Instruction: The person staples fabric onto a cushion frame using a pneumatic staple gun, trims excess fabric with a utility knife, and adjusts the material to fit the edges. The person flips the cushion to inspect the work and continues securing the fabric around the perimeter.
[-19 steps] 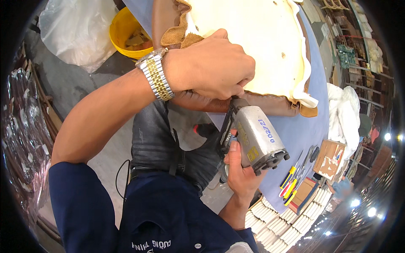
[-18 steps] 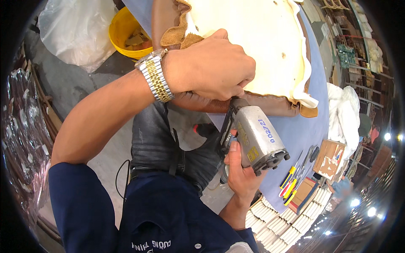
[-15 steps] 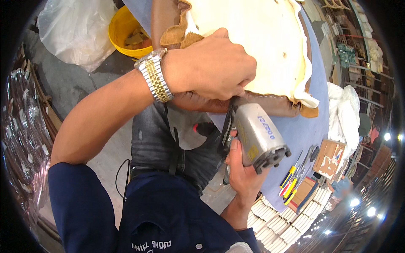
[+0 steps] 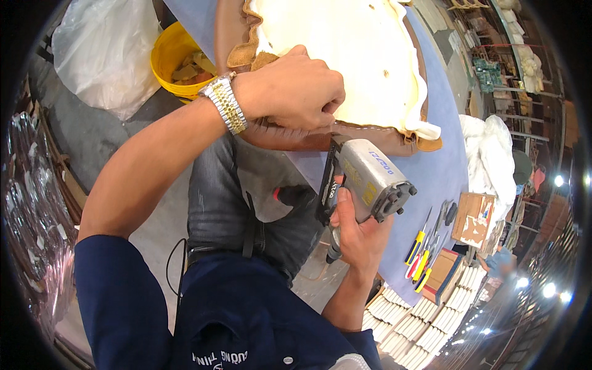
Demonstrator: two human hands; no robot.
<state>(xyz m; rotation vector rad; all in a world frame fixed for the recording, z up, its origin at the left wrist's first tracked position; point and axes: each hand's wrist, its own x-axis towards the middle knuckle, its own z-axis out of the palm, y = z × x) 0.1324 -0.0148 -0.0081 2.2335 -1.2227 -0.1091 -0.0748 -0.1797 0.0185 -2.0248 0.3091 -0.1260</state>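
Observation:
A brown leather-covered piece [image 4: 290,137] with a cream fabric underside [image 4: 345,61] lies at the top of the view, its loose leather and fabric edges ruffled. My left hand [image 4: 299,89], a silver-and-gold watch at its wrist, is closed on the near edge; its fingertips are curled under, so I take it to grip the leather there. In my right hand [image 4: 364,237] is a grey metal staple gun [image 4: 373,176], fingers wrapped round its handle. The gun's nose is at the leather edge, just right of my left hand; whether it touches is unclear.
A blue surface [image 4: 445,145] supports the piece. Several screwdrivers and other hand tools [image 4: 422,256] lie on it at the right, near a cardboard box [image 4: 473,219]. At the left stand a yellow bucket [image 4: 161,65] of scraps, a clear plastic bag [image 4: 105,55] and plastic-wrapped parts [image 4: 37,209].
The leather piece and blue surface have shifted left and up in view. Relative to the piece, the staple gun has moved slightly right and tilted; my left hand stays closed at the edge.

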